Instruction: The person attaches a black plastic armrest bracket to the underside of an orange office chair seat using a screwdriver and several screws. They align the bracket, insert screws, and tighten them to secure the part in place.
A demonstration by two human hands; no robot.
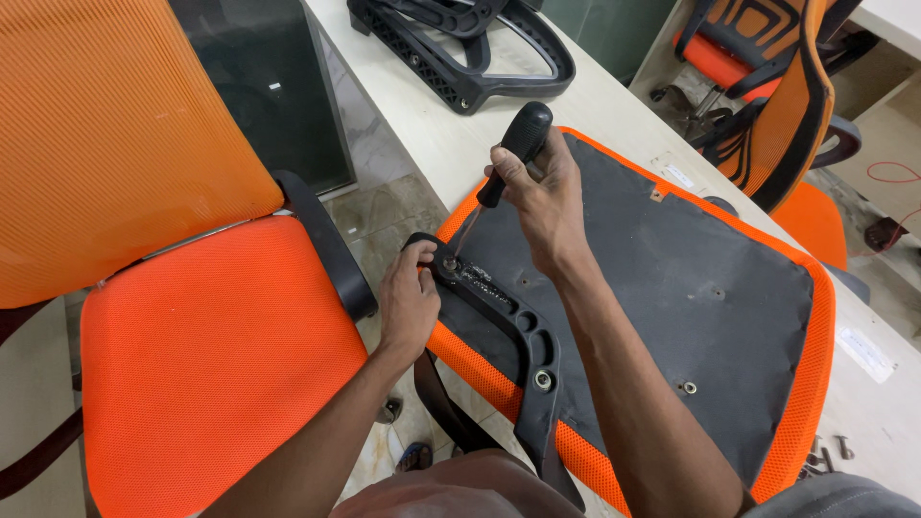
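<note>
While my left hand (408,302) pins the black armrest bracket (499,321) on the upturned seat (672,288) at the bench's (432,125) six o'clock edge, my right hand's (542,197) grip, closed on the screwdriver (508,153), is driving the bracket's screw (449,262), and the next move calls for steady downward turning.

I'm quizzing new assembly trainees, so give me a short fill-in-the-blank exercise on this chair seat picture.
1. The right hand grips the black handle of a ______.
2. The left hand steadies the black plastic ______ bracket lying on the upturned seat.
3. The fabric edging of the upturned seat is ______.
4. The seat lies on a pale ______.

Missing words: screwdriver; armrest; orange; table
</note>
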